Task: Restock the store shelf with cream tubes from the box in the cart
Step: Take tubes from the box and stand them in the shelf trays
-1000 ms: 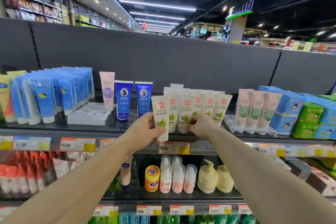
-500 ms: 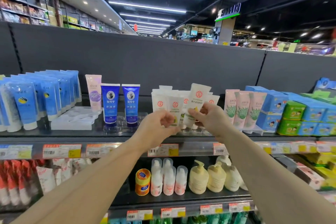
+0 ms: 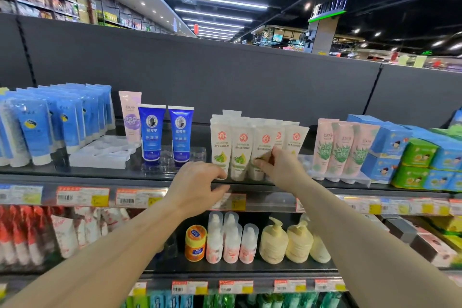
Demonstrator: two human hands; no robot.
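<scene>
White cream tubes (image 3: 257,147) with a red logo and a green fruit picture stand cap-down in rows on the top shelf (image 3: 105,177), at its middle. My left hand (image 3: 197,182) is at the shelf's front edge, its loosely curled fingertips touching the cap of the leftmost front tube (image 3: 220,142). My right hand (image 3: 282,167) pinches the lower part of the third front tube (image 3: 265,140) between thumb and fingers. The box and the cart are out of view.
Two dark blue tubes (image 3: 166,132) and an empty white plastic tray (image 3: 100,151) stand left of the cream tubes. Pink aloe tubes (image 3: 342,147) and blue and green boxes (image 3: 410,157) stand right. Pump bottles (image 3: 275,242) fill the shelf below.
Both hands brought tubes down onto the shelf's front row. The tube that my right hand held tilted in the air now stands upright. My left hand has lowered to the shelf edge.
</scene>
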